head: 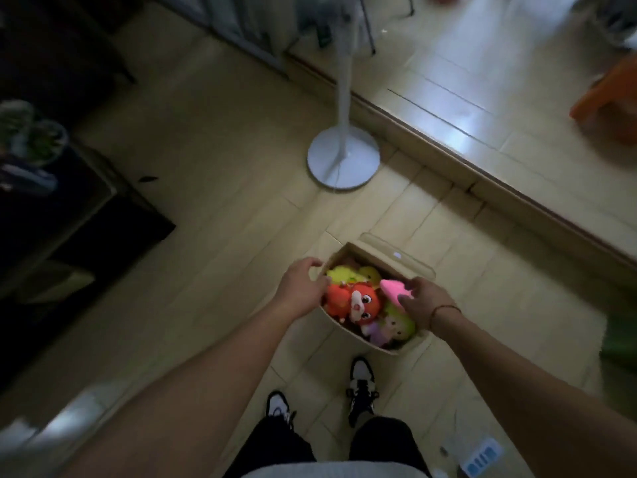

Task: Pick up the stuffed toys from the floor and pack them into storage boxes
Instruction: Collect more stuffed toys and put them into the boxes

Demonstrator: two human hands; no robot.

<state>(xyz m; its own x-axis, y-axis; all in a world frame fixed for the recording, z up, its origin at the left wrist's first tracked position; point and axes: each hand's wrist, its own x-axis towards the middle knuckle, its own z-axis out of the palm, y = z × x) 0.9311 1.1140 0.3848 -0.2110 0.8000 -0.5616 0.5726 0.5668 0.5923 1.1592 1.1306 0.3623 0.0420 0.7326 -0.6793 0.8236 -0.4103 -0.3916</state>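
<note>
An open cardboard storage box (370,343) is held above the tiled floor in front of my feet. It is full of stuffed toys: an orange-red fox-like toy (355,301), yellow toys (344,274) at the back, a pink toy (396,289) on the right and a green and lilac doll (391,327) at the front. My left hand (301,284) grips the box's left rim. My right hand (422,301) grips the right rim, its fingers lying against the pink toy. A box flap (396,253) folds outward at the far side.
A white fan stand with a round base (343,158) rises just beyond the box. A raised floor step (499,188) runs diagonally on the right, with an orange object (610,101) on it. Dark furniture (69,201) fills the left. My shoes (360,384) are below the box.
</note>
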